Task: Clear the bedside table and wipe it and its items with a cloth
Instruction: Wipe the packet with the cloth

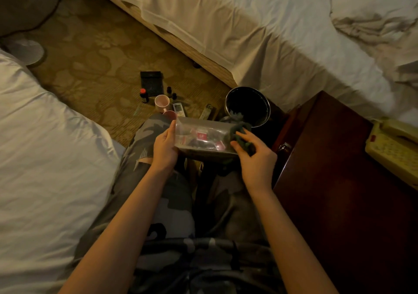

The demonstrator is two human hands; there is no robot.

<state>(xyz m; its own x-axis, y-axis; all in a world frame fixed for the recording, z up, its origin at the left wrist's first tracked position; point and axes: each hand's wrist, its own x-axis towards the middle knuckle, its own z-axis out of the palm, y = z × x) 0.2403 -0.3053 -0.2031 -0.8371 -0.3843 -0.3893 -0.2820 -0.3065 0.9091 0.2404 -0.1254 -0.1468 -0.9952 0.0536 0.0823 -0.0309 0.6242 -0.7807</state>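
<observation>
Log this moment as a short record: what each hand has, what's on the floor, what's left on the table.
left hand: holds the left end of the clear plastic box
right hand: presses a dark cloth against the box's right end
box contents: small red and white packets, details unclear
floor: two pink mugs, small bottles, two remotes, dark pouch, metal bin
bedside table: only a telephone visible on it

Clear box (203, 136) held over the lap between both hands, mugs (162, 103) and bottles (144, 95) on the carpet (95, 51) beyond, bin (247, 106) left of bedside table (339, 169), telephone (393, 149) on table's right edge.
</observation>
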